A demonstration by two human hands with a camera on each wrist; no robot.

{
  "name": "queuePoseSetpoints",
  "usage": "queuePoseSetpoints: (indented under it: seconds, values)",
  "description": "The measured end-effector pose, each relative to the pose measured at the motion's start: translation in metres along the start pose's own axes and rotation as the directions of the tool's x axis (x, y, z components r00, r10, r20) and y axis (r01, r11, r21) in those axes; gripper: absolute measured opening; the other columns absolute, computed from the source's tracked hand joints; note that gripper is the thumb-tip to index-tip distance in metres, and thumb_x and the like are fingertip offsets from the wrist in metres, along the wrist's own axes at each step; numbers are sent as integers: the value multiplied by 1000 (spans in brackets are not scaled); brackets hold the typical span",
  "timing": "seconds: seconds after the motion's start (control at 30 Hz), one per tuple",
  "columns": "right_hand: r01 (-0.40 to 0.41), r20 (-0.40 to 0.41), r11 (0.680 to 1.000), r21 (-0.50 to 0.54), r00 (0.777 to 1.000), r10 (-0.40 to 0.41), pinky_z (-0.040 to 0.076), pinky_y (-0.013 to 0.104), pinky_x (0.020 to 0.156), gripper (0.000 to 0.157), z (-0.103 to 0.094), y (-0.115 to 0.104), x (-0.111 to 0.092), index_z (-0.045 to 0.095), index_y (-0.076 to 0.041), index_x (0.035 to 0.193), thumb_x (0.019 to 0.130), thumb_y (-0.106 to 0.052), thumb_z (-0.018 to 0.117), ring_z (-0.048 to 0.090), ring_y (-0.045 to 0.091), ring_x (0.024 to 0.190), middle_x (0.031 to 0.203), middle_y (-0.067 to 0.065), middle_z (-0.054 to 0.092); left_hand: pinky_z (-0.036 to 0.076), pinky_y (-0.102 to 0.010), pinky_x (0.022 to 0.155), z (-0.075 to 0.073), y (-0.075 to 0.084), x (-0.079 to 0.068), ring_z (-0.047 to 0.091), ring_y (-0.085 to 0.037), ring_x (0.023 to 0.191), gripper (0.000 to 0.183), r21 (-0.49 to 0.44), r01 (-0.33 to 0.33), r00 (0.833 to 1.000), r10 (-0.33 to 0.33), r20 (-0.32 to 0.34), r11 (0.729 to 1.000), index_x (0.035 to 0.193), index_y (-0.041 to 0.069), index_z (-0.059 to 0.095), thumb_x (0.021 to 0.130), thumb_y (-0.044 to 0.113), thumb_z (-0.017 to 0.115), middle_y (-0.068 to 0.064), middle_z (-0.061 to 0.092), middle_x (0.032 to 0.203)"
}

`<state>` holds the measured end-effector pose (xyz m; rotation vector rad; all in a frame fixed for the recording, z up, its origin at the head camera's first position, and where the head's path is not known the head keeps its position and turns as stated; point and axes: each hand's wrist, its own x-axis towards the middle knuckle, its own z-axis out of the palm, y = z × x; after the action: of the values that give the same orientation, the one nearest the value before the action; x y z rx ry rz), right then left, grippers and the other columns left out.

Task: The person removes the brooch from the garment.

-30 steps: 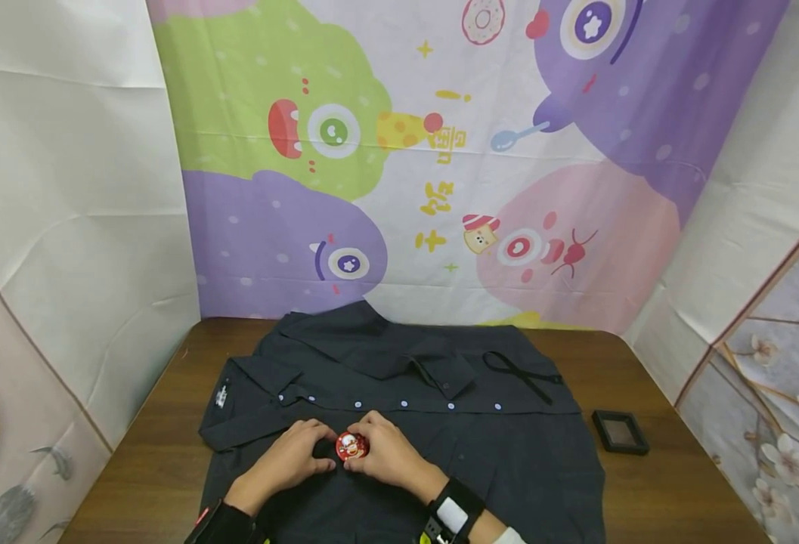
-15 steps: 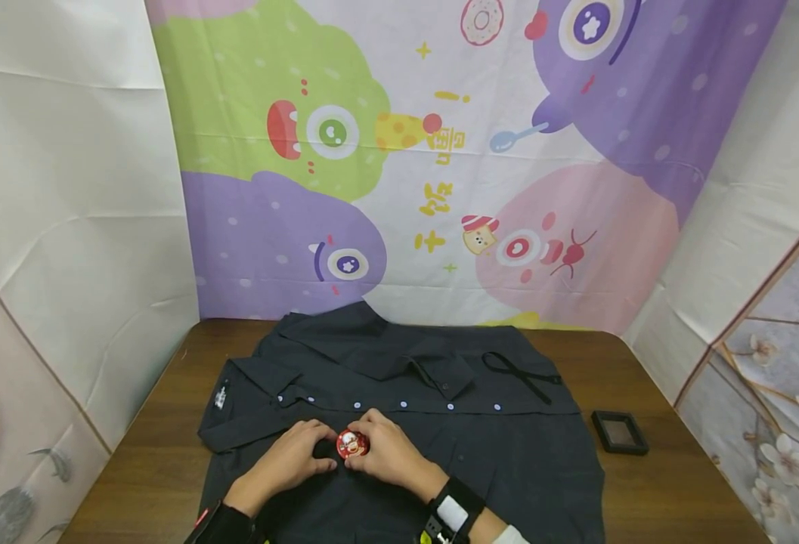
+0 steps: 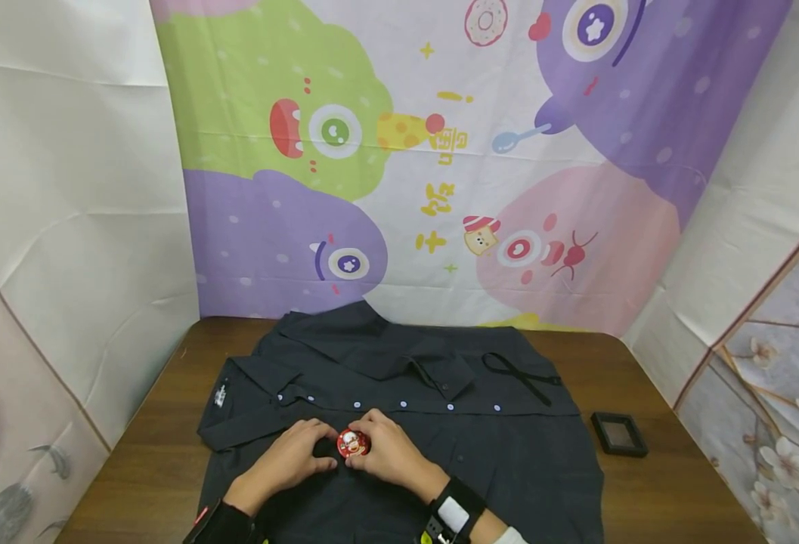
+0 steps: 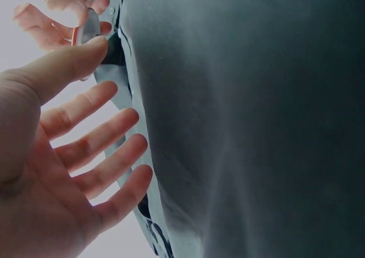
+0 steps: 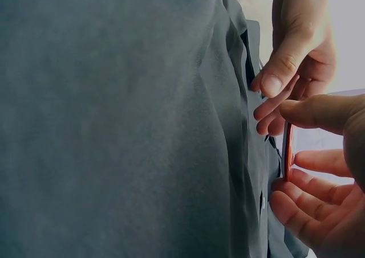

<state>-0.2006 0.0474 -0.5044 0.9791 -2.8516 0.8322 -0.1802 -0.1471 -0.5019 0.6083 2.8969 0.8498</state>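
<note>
A round red badge (image 3: pixel 354 443) with a cartoon figure on it is pinched between the thumb and fingers of my right hand (image 3: pixel 394 455). In the right wrist view the badge (image 5: pixel 287 151) shows edge-on, a thin red and grey disc. My left hand (image 3: pixel 292 455) is just left of it; in the left wrist view the left hand (image 4: pixel 74 132) has its fingers spread and nothing in them, its thumb close to the badge's silvery back. Whether that thumb touches it I cannot tell. Beneath both hands a dark button-up shirt (image 3: pixel 508 461) lies spread out.
A brown wooden table (image 3: pixel 671 483) carries the shirt. A small black square frame (image 3: pixel 620 434) lies right of it. On the shirt's far right is a thin black strap (image 3: pixel 518 372). Behind the table hangs a cartoon-printed cloth (image 3: pixel 433 279).
</note>
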Motion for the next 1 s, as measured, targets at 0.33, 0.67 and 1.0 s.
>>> queuePoseSetpoints:
  seconds: [0.33,0.67,1.0]
  values:
    - [-5,-16,1000,10,1000,5,48,22,70,47,0,2,-1,65,-10,111,70,-30,78,53,6,82,98,-1,57,45,-50,87,0,2,0,54,-26,100,31,-13,2,1000,-2,0,1000,100,11,64,74,24,76,-6,62,103]
    - [-3,-24,1000,1,1000,3,49,23,72,48,-4,1,-1,65,-9,111,71,-30,78,54,7,83,97,-1,57,46,-49,86,1,4,2,55,-26,98,31,18,-19,999,20,-26,1000,100,9,65,75,26,75,-6,63,101]
    - [-6,-31,1000,-4,999,6,49,25,72,48,-9,-1,0,65,-10,112,71,-32,78,54,8,82,97,-1,57,46,-49,88,-1,9,1,55,-26,99,32,19,9,1000,-8,-23,1000,101,9,65,75,26,74,-6,63,102]
